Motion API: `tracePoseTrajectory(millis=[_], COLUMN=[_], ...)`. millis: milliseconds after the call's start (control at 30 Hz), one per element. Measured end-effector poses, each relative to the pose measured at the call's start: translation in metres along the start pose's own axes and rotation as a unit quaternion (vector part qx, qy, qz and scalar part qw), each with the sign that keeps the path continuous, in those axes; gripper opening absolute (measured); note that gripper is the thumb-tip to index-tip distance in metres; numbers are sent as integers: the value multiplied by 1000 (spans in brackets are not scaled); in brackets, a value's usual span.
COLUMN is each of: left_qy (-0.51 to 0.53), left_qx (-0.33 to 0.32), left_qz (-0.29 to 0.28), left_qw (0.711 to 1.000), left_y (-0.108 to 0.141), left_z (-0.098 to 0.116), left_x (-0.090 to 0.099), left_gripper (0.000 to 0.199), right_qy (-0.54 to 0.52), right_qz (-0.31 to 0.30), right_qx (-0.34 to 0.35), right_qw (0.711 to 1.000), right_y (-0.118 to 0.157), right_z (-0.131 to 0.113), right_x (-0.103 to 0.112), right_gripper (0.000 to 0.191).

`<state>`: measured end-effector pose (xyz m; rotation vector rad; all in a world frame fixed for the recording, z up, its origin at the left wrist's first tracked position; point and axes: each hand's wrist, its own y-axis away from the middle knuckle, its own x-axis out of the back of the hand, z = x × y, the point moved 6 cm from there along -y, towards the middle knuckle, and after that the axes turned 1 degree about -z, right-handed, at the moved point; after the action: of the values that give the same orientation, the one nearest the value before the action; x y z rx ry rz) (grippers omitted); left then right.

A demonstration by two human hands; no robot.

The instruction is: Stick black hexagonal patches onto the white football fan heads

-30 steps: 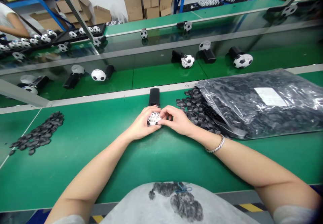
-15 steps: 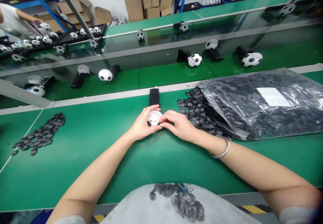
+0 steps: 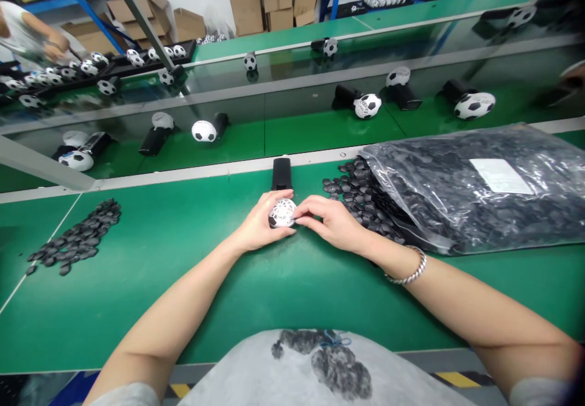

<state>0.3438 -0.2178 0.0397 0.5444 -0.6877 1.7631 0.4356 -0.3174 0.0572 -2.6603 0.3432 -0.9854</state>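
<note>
My left hand [image 3: 258,223] is closed around a small white toy soccer ball [image 3: 282,213] with an openwork pattern and a black patch at its lower left. A black handle-like part [image 3: 281,173] extends from the ball's far side toward the table's back edge. My right hand [image 3: 331,222] pinches thumb and forefinger together at the ball's right side; a tiny dark bit shows at the fingertips, too small to make out. Right of the ball, loose black plastic pieces [image 3: 361,195] spill from a clear plastic bag [image 3: 457,174] full of them.
Another pile of black pieces [image 3: 82,235] lies on the green table [image 3: 192,308] at left. Beyond the metal rail, several balls with black handles, such as one white ball [image 3: 204,130], lie on a green conveyor [image 3: 292,127]. A co-worker [image 3: 31,31] is at far left.
My right fingertips have drawn slightly right from the ball. Balls on the near conveyor have shifted right, those on the far one slightly left. The co-worker's arm has moved; a blurred hand appears at far right.
</note>
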Motion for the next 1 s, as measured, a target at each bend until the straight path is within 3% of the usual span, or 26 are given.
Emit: tracePoseTrajectory(millis=[133,367,567,1000], left_qy=[0,15,13,-1], left_qx=[0,-2,-5,-23], left_qz=[3,5,3,16], left_qw=[1000,1000,1000,1000], left_y=[0,0,-1,-2], left_z=[1,4,5,9], left_x=[1,0,-1,-1], left_gripper=[68,64,59,52], right_qy=[-18,-138,-191,-179], right_qz=[-2,19,51,25], right_qx=[-10,-119,-143,-156], right_qw=[1000,983,970,971], right_y=[-1,2,1,-9], right_z=[-2,16,27,32], right_x=[-3,-14,-18,-22], right_gripper=[8,6,14,21])
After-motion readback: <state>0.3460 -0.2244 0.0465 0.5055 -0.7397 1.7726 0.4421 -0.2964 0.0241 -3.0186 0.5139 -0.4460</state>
